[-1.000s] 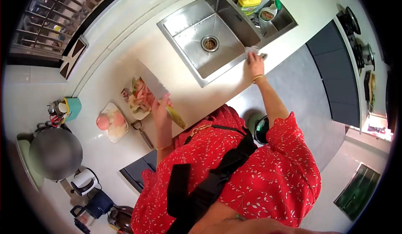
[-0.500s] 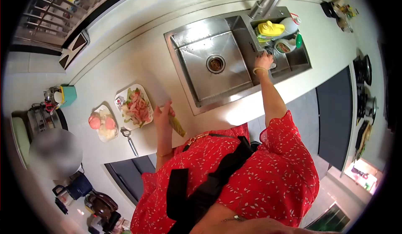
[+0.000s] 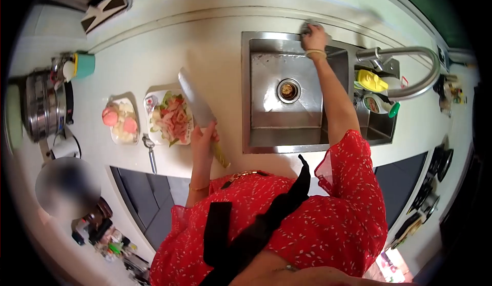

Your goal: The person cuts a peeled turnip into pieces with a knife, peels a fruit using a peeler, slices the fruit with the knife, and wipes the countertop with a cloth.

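Note:
My left hand (image 3: 204, 134) is closed round the handle of a kitchen knife (image 3: 195, 97). Its broad blade points away from me, over the counter between a plate and the sink. At the sink's back rim, my right hand (image 3: 314, 37) is closed on a small grey wad (image 3: 306, 28), perhaps a scouring pad or cloth. Just left of the knife, sliced pink meat with green pieces (image 3: 173, 117) lies on a white plate (image 3: 148, 122). Below my right arm is the steel sink (image 3: 264, 91).
A second white dish (image 3: 134, 138) holds pink and pale pieces. A peeler (image 3: 150, 150) lies in front of the plates. The curved faucet (image 3: 433, 76), a yellow bottle (image 3: 371, 81) and a green-capped bottle (image 3: 378, 104) stand at the sink's right. Stacked steel pots (image 3: 42, 104) stand far left.
My right hand has moved from the small right basin to the back rim of the sink, holding the grey wad. My left hand keeps hold of the knife. The view has turned.

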Demonstrator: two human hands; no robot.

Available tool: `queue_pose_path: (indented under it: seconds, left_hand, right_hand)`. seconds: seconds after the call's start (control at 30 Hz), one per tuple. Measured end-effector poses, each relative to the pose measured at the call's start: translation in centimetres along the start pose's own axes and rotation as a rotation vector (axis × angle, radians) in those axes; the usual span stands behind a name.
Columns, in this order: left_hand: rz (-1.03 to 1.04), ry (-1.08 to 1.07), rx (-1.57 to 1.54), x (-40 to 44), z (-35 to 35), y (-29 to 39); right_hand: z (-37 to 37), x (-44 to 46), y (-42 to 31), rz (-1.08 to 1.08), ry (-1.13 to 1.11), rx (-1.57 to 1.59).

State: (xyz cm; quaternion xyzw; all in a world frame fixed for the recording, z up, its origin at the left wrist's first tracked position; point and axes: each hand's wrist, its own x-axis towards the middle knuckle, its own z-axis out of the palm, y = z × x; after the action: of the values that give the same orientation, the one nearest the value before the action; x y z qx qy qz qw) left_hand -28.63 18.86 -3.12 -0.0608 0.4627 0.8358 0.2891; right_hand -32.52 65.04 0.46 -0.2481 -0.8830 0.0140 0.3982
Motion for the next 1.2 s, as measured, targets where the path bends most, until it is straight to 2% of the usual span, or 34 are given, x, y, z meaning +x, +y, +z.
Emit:
queue_pose_path:
  seconds: [0.13,0.23,0.33,0.4,0.47,0.6,0.7,0.77,0.8,0.83,0.93,1.0,1.03,1.07,1.13,1.2]
  left_hand:
    - [-0.023,-0.002,0.023,-0.3,-0.2,-0.2]
    - [0.005,0.043,0.073,-0.1,-0.5,-1.2]
    - [-0.010,0.020,0.067,-0.2,-1.3,-1.8]
    - [0.003,0.026,-0.015,-0.5,-1.5,-1.7]
    - [0.008,0.014,-0.077,-0.1,-1.6,-2.1]
    - [0.006,-0.016,-0.148,0.8,-1.8,-3.1]
    - [0.007,-0.074,-0.198,1.0,-2.9,-1.5]
    - [0.021,-0.142,-0.219,0.7,-5.0,-0.3]
    - [0.032,-0.169,-0.223,0.8,-6.3,0.4]
    - [-0.015,-0.161,-0.212,1.4,-4.1,0.0]
    - [-0.003,-0.277,-0.223,1.9,-8.3,1.5]
    - [-0.005,-0.305,-0.232,1.9,-10.0,2.0]
    - [-0.009,-0.306,-0.235,1.9,-10.5,2.3]
    - [-0.039,-0.279,-0.222,2.9,-6.3,0.2]
    - [-0.044,-0.350,-0.194,2.1,-8.6,1.8]
    - [-0.019,-0.403,-0.160,1.8,-9.4,2.0]
  right_hand:
    - [5.3,-2.8,-10.2,-0.274,-0.188,0.322]
    - [7.4,-4.9,-13.9,-0.486,-0.351,0.174]
    - [6.2,-7.7,-15.5,-0.441,-0.696,0.148]
    - [5.3,-11.3,-15.1,-0.526,-0.757,0.208]
    - [4.4,-15.7,-15.3,-0.511,-0.769,0.313]
    - [1.0,-18.9,-17.0,-0.406,-1.029,0.477]
    - [-1.4,-19.1,-17.8,-0.518,-0.943,0.338]
    - [-3.6,-19.5,-19.4,-0.502,-0.796,0.239]
    - [-4.8,-19.9,-20.8,-0.482,-0.723,0.187]
    - [-6.4,-19.2,-19.6,-0.439,-0.663,0.174]
    - [-8.9,-22.5,-25.4,0.269,-0.985,0.521]
    - [-10.3,-25.0,-29.1,0.421,-1.179,0.806]
    - [-10.7,-26.3,-31.2,0.464,-1.201,0.879]
    - [-11.2,-25.6,-28.2,0.539,-1.242,0.968]
    - [-12.3,-26.8,-34.2,0.559,-1.267,0.924]
    - [-11.7,-28.9,-35.5,0.566,-1.150,0.813]
